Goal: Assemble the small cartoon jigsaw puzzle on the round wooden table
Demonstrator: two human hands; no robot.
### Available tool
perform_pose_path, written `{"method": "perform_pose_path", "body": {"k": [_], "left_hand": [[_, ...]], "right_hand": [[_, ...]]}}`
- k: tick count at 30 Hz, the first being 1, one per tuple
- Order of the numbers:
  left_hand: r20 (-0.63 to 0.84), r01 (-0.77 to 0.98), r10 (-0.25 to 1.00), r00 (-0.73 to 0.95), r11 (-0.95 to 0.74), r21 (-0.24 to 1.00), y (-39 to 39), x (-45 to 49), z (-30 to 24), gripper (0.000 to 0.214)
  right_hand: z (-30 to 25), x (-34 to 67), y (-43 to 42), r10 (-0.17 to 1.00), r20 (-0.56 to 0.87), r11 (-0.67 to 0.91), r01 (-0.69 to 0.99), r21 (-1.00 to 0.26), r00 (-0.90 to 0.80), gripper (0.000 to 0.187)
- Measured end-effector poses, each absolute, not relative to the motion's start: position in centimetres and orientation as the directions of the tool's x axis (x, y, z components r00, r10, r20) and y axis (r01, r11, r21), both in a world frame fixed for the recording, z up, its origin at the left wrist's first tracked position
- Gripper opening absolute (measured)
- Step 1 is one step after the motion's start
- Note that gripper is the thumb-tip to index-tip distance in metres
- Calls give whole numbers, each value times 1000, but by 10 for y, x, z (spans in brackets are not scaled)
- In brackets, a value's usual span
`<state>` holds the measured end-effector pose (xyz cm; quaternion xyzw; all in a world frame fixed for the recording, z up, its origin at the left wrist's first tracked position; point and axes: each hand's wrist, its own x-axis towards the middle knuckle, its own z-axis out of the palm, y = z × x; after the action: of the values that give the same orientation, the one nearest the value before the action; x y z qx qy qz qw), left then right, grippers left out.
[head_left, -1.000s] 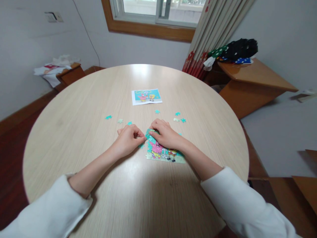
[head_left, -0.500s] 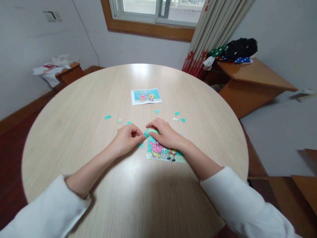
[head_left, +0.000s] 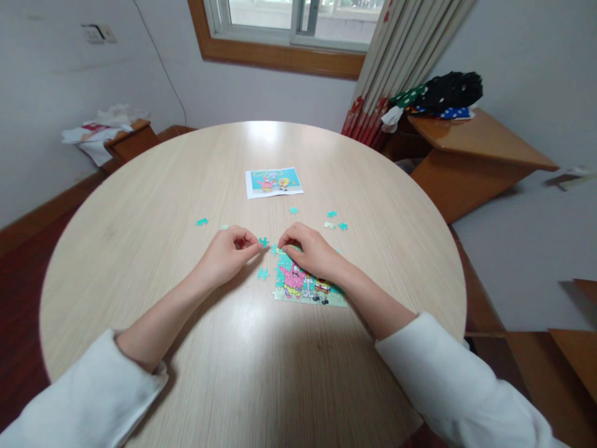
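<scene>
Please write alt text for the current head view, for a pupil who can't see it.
A person's left hand holds a teal piece beside a partly assembled cartoon jigsaw, partly covered by the right hand. Loose pieces lie nearby and a printed picture beyond, on the round table.

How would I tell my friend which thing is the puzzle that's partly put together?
Look at the big round wooden table, then find the right hand near its middle. Partly hidden by that hand is the partly built puzzle. Unlike the paper picture farther back, it shows seams between joined pieces, and it's much bigger than any loose piece.
</scene>
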<state>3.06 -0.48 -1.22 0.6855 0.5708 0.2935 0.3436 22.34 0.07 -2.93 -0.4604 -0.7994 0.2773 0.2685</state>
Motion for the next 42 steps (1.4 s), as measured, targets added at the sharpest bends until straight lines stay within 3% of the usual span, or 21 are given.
{"method": "perform_pose_path", "body": {"k": [19, 33, 37, 42], "left_hand": [[87, 753, 966, 244, -245, 610, -5, 28, -19, 12], [103, 759, 971, 217, -235, 607, -1, 21, -15, 17], [40, 683, 910, 413, -339, 647, 0, 11, -6, 17], [-76, 614, 772, 631, -436, 658, -3, 7, -4, 33]], "right_hand": [[-28, 215, 0, 917, 155, 370, 638, -676, -367, 6], [-23, 223, -1, 914, 236, 392, 567, -725, -330, 6], [-17, 230, -2, 899, 259, 433, 640, -635, -352, 6], [-14, 232, -5, 893, 219, 440, 654, -615, -393, 6]]}}
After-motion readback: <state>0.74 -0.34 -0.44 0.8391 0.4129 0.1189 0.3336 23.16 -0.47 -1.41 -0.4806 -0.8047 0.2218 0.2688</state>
